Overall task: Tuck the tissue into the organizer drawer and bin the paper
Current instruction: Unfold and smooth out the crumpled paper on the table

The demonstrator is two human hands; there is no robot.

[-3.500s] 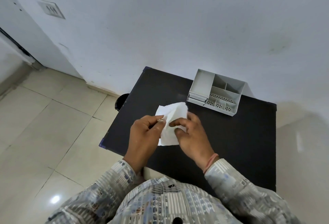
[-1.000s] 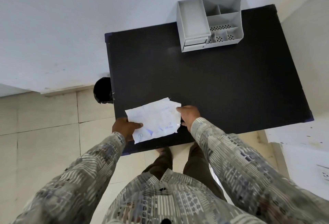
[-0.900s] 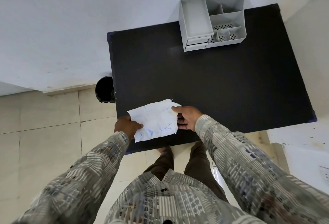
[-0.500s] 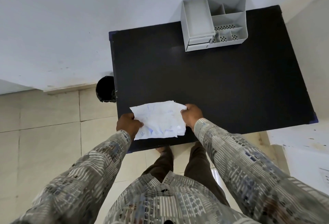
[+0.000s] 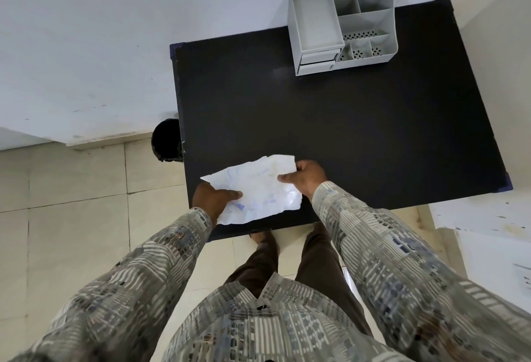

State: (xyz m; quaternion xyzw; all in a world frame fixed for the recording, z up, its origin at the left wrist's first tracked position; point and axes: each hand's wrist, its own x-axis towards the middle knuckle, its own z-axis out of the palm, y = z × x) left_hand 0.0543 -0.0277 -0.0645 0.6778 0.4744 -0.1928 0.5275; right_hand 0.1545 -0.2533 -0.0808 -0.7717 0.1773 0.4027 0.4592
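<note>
A crumpled white paper (image 5: pixel 255 189) with faint blue marks is held over the near left part of the black table (image 5: pixel 344 131). My left hand (image 5: pixel 214 198) grips its lower left edge, and my right hand (image 5: pixel 304 177) grips its upper right edge. A grey desk organizer (image 5: pixel 342 19) with several compartments and two shut front drawers (image 5: pixel 317 60) stands at the table's far edge. A black bin (image 5: pixel 166 144) sits on the floor beside the table's left edge. No separate tissue is visible.
A white wall runs behind the table and the bin. Beige floor tiles (image 5: pixel 71 218) lie to the left. A white surface (image 5: pixel 488 232) stands at the right, below the table's right corner. My legs stand at the table's near edge.
Since 3.5 s ago my view has swung above the table. Over the last second the paper has shifted slightly and my right hand has moved up along its right edge.
</note>
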